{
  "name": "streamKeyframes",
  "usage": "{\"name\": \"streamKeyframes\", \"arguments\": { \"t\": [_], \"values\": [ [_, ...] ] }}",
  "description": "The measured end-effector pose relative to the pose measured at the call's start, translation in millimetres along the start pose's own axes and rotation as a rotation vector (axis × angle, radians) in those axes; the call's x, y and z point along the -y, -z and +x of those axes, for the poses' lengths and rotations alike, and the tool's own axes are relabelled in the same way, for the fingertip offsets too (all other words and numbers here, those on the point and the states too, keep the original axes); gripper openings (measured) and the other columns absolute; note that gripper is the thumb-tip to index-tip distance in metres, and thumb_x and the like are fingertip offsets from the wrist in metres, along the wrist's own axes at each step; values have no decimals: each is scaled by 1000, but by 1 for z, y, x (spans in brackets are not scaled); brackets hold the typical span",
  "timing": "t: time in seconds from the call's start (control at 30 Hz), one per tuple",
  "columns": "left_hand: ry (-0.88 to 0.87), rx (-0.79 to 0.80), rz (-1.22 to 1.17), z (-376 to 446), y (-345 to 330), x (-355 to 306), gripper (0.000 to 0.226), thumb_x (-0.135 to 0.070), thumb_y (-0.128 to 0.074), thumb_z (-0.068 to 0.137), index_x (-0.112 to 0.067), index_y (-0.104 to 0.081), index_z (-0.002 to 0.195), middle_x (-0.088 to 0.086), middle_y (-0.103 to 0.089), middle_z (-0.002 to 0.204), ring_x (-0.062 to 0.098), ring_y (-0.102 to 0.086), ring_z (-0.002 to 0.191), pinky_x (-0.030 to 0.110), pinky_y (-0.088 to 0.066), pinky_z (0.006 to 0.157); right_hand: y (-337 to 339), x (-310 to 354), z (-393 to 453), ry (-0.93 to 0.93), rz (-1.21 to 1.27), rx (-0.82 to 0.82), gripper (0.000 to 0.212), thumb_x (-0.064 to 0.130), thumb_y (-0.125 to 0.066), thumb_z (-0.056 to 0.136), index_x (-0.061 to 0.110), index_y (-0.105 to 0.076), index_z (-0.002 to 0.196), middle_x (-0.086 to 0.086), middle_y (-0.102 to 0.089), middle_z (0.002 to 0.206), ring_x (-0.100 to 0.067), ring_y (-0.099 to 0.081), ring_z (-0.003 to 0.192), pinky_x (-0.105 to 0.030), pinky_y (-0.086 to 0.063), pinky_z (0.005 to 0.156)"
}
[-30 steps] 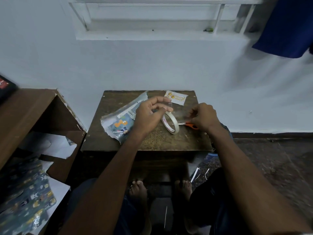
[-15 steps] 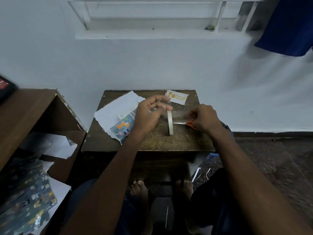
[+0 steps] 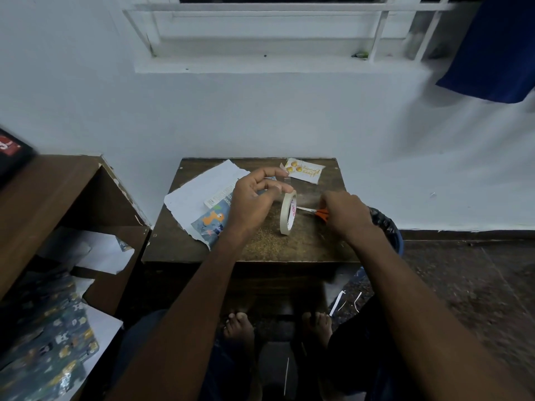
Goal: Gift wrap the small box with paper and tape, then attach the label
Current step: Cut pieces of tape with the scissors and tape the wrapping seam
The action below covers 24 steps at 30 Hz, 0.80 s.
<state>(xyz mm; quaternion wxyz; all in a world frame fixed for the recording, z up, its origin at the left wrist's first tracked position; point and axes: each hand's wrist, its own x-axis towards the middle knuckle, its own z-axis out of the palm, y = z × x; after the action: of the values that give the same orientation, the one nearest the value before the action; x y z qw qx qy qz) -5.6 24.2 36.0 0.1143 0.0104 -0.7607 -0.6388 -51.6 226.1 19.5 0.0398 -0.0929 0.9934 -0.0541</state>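
A roll of clear tape [image 3: 288, 212] stands on edge in the middle of the small wooden table [image 3: 260, 247]. My left hand [image 3: 254, 199] hovers just left of it, and a short strip of tape [image 3: 285, 172] sticks up from its fingertips. My right hand [image 3: 346, 214] grips orange-handled scissors [image 3: 318, 212] whose blades point left at the roll. Wrapping paper [image 3: 202, 198], white side up with a printed corner showing, lies at the table's left, partly under my left hand. The label [image 3: 304, 170], white with yellow shapes, lies at the back. The box is hidden.
A brown shelf unit [image 3: 58, 204] stands to the left with loose white sheets and patterned wrapping paper [image 3: 49, 351] in it. A dark bin [image 3: 388, 227] sits right of the table. My bare feet [image 3: 278, 328] are under the table. The wall is right behind.
The tape roll turned from lying tilted to standing on edge. The wrapping paper opened out flat, white side up. My left hand rose slightly with the strip; the scissors stayed beside the roll.
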Motion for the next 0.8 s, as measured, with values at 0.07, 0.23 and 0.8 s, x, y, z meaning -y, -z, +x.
{"name": "streamKeyframes", "arguments": {
  "t": [0.07,0.23,0.8],
  "values": [
    [-6,-5,-6,0,1,0,30,-1,-61,95,-23,-75,109,-5,-82,90,10,-71,116,39,-49,105,0,-1,2,11,45,-22,29,13,-70,94,19,-61,121,-12,-57,125,-36,-59,112,-44,-51,88],
    [-23,-7,-21,1,4,0,30,2,-59,95,-19,-75,109,-3,-82,89,10,-72,114,31,-50,100,1,-7,12,29,266,-47,22,16,-80,89,20,-70,107,-3,-68,113,-24,-62,104,-33,-47,85],
    [-55,-32,16,12,10,4,36,6,-54,97,-19,-73,112,-3,-82,93,6,-73,108,25,-50,95,47,-17,9,255,781,2,45,6,-95,61,29,-79,96,3,-76,89,-25,-74,85,-48,-61,89]
  ]
}}
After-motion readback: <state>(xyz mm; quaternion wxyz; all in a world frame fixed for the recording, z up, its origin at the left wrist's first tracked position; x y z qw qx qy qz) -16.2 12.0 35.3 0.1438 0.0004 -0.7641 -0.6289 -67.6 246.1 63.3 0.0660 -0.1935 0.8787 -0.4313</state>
